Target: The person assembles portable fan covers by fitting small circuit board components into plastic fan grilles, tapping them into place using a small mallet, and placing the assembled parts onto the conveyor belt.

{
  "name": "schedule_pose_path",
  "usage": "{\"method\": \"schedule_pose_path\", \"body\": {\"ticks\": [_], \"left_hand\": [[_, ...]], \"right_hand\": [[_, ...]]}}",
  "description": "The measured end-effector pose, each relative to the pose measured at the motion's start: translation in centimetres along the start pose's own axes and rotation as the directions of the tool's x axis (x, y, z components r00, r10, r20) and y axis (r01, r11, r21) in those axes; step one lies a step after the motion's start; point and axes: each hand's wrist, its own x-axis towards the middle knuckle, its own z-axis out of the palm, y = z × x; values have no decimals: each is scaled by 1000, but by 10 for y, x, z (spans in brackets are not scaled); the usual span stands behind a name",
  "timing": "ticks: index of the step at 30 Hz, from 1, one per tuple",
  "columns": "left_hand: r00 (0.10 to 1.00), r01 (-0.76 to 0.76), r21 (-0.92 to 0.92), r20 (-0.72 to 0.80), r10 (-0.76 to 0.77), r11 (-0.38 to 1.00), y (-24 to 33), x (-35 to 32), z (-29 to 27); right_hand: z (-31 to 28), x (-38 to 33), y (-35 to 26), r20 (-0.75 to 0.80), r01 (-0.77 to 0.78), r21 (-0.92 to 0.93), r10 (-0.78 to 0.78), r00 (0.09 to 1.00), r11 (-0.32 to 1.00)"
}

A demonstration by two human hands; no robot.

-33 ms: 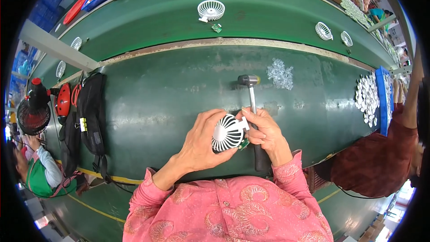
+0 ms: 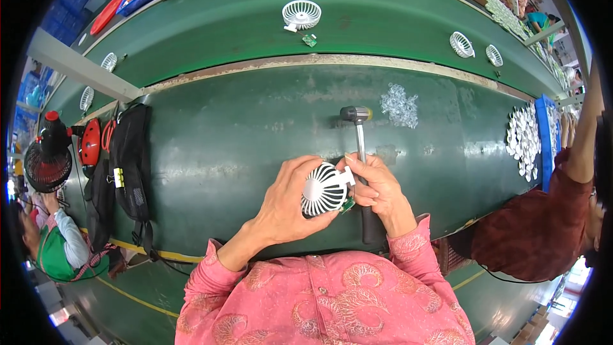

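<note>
My left hand [image 2: 287, 201] is wrapped round a white fan housing [image 2: 324, 190] with a slotted, domed cage, held above the bench near my body. At the housing's short T-shaped stem [image 2: 348, 177], my right hand [image 2: 378, 186] has its thumb and fingers closed. A small green circuit board [image 2: 347, 204] shows below the stem, partly hidden. A hammer [image 2: 359, 135] with a dark head, metal shaft and black grip runs beneath my right hand. Whether that hand also grips the hammer cannot be made out.
Small clear plastic pieces [image 2: 400, 106] lie beyond the hammer. White parts [image 2: 523, 140] are heaped by a blue tray [image 2: 548, 144] at right. More fan housings [image 2: 301, 14] sit on the green belt [image 2: 383, 25]. Black bags [image 2: 131, 163] lie left; co-workers sit on both sides.
The hammer's head has shifted very slightly to the right. At the right, the co-worker's arm has moved a little. My hands and the fan housing look the same.
</note>
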Motion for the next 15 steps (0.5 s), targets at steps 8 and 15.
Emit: {"method": "schedule_pose_path", "body": {"ticks": [8,15], "left_hand": [[998,70,-54,6,-70,996,-6,2,2],[998,65,152,-17,-63,986,4,2,-3]], "right_hand": [[2,-2,4,42,130,86,-134,990,988],[23,-11,2,-217,134,-382,-229,949,914]]}}
